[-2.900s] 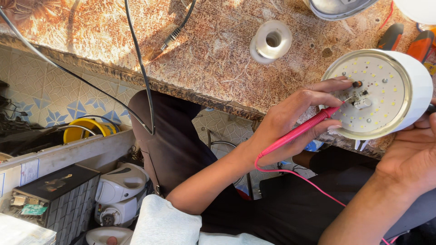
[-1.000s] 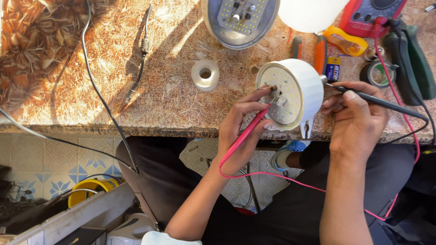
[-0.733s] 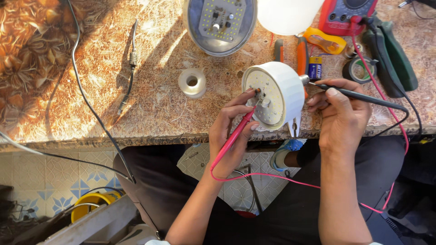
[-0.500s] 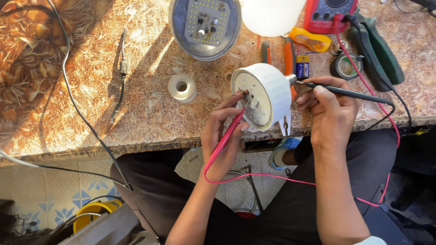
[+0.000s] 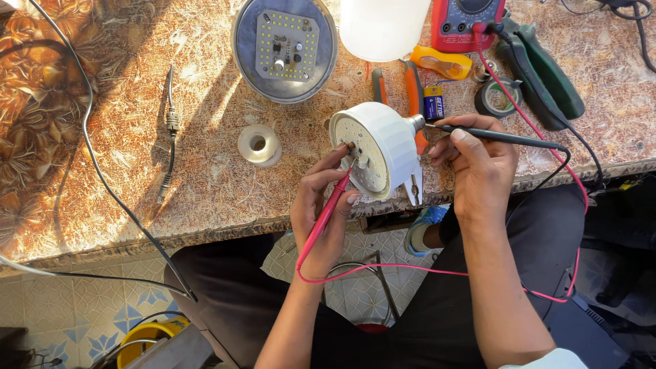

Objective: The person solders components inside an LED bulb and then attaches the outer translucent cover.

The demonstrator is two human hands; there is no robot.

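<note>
On the far left of the patterned worktop [image 5: 137, 178], a black cable [image 5: 96, 171] is seen trailing toward the front edge, with a short grey connector lead [image 5: 169, 137] lying beside it. Further right, an open lamp housing [image 5: 284, 49] with its square LED board facing up is set near the back edge, and a small white spool [image 5: 258, 144] lies just in front of it.

The left hand [image 5: 324, 219] is held at the counter's front edge, fingers closed narrowly around a red test probe [image 5: 329, 213] — its tip is set against the LED face of the white bulb body [image 5: 379, 150]. The bulb body lies on its side at the front edge of the worktop, between both hands, the LED face turned toward the left hand.

The right hand [image 5: 478, 167] is closed around a black test probe [image 5: 499, 137], its tip touching the bulb's metal base. Behind — a white diffuser dome [image 5: 383, 27], a red multimeter [image 5: 468, 24], orange-handled pliers [image 5: 410, 89], a small battery [image 5: 432, 102], a roll of tape [image 5: 499, 99] and green-handled cutters [image 5: 543, 72].
</note>
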